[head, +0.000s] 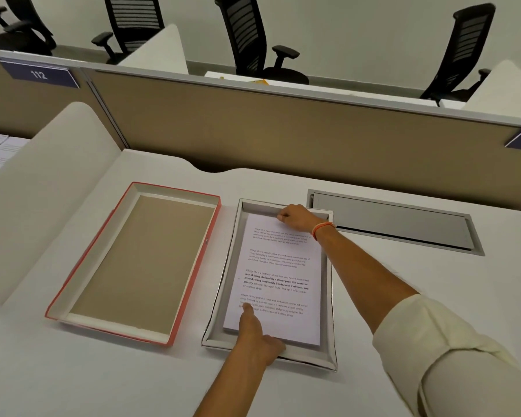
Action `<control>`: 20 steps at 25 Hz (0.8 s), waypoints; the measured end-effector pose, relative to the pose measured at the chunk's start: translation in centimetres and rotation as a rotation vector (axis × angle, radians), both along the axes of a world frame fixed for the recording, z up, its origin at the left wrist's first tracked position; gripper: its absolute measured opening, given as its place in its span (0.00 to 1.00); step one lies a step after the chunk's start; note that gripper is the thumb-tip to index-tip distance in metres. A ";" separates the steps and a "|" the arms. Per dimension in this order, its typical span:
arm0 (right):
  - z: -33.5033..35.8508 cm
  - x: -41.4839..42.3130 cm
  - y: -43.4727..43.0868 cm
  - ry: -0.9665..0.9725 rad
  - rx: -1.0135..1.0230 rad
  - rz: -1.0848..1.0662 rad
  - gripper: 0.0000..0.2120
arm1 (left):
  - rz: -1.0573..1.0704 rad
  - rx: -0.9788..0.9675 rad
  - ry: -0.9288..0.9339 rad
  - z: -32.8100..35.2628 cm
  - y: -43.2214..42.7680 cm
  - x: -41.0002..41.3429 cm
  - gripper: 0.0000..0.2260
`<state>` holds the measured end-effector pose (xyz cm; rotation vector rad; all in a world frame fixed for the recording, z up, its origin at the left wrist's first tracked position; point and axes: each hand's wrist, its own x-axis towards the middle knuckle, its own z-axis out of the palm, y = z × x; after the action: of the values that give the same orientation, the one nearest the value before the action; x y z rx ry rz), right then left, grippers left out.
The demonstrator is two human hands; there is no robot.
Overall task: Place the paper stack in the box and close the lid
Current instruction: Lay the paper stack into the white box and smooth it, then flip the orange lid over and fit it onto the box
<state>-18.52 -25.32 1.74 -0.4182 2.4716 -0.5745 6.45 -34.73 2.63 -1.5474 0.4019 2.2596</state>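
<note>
Hands grip the paper stack (275,275) at both ends: left hand (257,341) near edge, right hand (295,218) far edge. Stack lies inside the box (328,296). Red lid (133,263) sits alongside, upturned; closing remains.

Quick count from my end: one paper stack (275,275), sitting in one white box (328,353), and one red-edged lid (133,260) lying upside down just beside it. Two hands in shot, the left hand (254,335) and the right hand (297,218), with one orange band (322,228) on the right wrist. One grey cable hatch (394,221) in the desk. Four black office chairs (253,37) behind the partition, and two blue number plates (39,74) on it.
</note>
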 end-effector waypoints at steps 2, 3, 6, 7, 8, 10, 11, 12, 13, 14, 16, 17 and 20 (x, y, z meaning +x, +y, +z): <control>0.2 0.2 -0.1 0.005 0.018 0.020 0.11 | -0.022 0.017 0.026 0.6 0.1 0.2 0.20; 0.3 0.2 -0.3 0.009 0.025 0.026 0.12 | -0.032 0.035 0.042 1.0 0.1 0.4 0.21; 1.0 0.1 -1.4 0.045 0.011 0.024 0.13 | -0.092 0.117 0.131 2.7 -1.2 0.9 0.20; 1.5 0.1 -2.1 0.069 -0.005 0.022 0.12 | -0.140 0.115 0.190 3.2 -2.2 0.9 0.19; 2.0 0.0 -3.0 0.095 -0.032 0.020 0.12 | -0.207 0.069 0.244 3.6 -3.4 0.7 0.19; 3.3 0.2 -5.1 0.127 -0.103 0.027 0.13 | -0.308 -0.151 0.323 4.4 -6.1 -0.2 0.16; 3.9 0.4 -6.4 0.130 -0.133 0.036 0.14 | -0.327 -0.319 0.370 4.6 -7.4 -0.8 0.13; 4.3 0.6 -7.7 0.136 -0.155 0.047 0.14 | -0.348 -0.509 0.428 4.8 -8.7 -1.4 0.09; 4.6 1.0 -9.0 0.145 -0.172 0.054 0.15 | -0.375 -0.712 0.473 4.9 -10.0 -1.9 0.07; 4.9 1.5 -10.3 0.153 -0.186 0.058 0.16 | -0.407 -0.923 0.492 5.0 -11.7 -2.4 0.07; 5.0 2.9 -12.7 0.159 -0.210 0.075 0.18 | -0.473 -1.286 0.470 4.4 -15.6 -3.4 0.09; 4.7 3.6 -13.7 0.153 -0.220 0.083 0.19 | -0.496 -1.413 0.441 4.1 -17.9 -3.8 0.10; 3.5 5.9 -16.1 0.108 -0.245 0.088 0.20 | -0.526 -1.628 0.353 2.8 -24.5 -4.5 0.11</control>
<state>-12.58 -41.43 5.29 -0.6657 2.4775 -0.8411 1.91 -59.19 5.39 -1.1110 2.7744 1.5403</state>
